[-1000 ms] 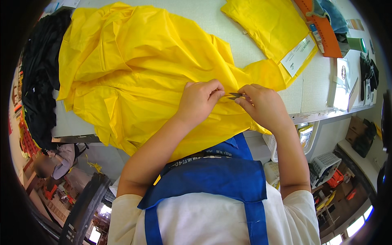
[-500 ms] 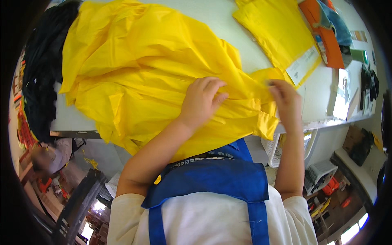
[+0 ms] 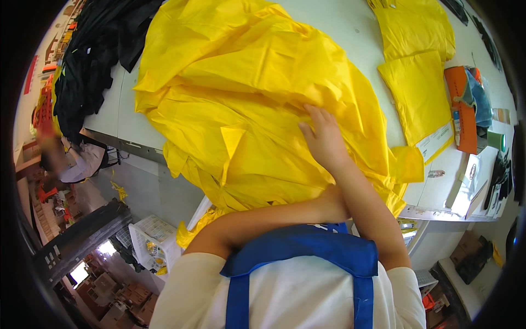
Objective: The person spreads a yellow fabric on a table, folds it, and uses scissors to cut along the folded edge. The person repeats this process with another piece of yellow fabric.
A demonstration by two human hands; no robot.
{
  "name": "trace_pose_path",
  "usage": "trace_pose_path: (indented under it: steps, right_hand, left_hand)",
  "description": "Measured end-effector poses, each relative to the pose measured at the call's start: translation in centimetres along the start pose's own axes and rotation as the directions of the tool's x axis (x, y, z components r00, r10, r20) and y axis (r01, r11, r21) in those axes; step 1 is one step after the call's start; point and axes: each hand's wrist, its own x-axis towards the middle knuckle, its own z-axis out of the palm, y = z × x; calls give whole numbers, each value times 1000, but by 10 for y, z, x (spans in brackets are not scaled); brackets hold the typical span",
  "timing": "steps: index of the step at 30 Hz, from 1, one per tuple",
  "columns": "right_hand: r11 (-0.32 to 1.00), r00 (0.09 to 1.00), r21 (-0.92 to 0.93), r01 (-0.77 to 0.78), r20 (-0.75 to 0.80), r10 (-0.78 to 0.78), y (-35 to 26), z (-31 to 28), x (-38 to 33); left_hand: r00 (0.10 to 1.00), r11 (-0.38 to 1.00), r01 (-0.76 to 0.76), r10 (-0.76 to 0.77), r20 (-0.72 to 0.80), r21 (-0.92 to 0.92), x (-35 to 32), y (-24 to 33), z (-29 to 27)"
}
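A large crumpled spread of thin yellow fabric [image 3: 263, 109], perhaps a garment, covers the table in front of me and hangs over its near edge. My right hand [image 3: 326, 137] lies on its middle, fingers stretched out, palm down, gripping nothing. Beneath my right forearm, my left hand [image 3: 333, 203] reaches across to the right at the fabric's near edge. Its fingers are hidden behind the right arm, so whether they grip the cloth does not show. A loose yellow flap [image 3: 408, 164] sticks out at the fabric's right end.
Folded yellow pieces [image 3: 419, 93] lie at the right, beside an orange box [image 3: 461, 109] with blue cloth. A small metal item [image 3: 436, 174] rests near the table's front edge. Black fabric [image 3: 104, 60] lies at the far left. A white basket [image 3: 159, 241] stands below; another person [image 3: 82, 162] sits left.
My right hand has moved left from the fabric's right end onto its middle. My left hand has come down toward me and under the right forearm. The view has shifted, and the small metal item now shows.
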Motion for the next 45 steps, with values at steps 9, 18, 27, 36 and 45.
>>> trace_pose_path:
  steps: [9, 18, 27, 36, 45]
  right_hand:
    - [959, 994, -263, -110, -22, 108, 11, 46, 11]
    - [937, 993, -349, 17, 119, 26, 40, 10, 28]
    - [914, 965, -373, -161, 133, 224, 25, 10, 24]
    - [854, 938, -471, -220, 139, 318, 16, 12, 33]
    - [832, 919, -529, -166, 224, 325, 13, 2, 43]
  left_hand:
    - [867, 444, 459, -35, -497, 770, -105, -42, -245]
    - [836, 703, 501, -544, -72, 504, -113, 2, -170]
    - [888, 606, 333, 57, -456, 722, -113, -106, -352]
    - [897, 806, 331, -107, -429, 491, -90, -87, -315]
    - [828, 732, 507, -268, -492, 454, -60, -98, -301]
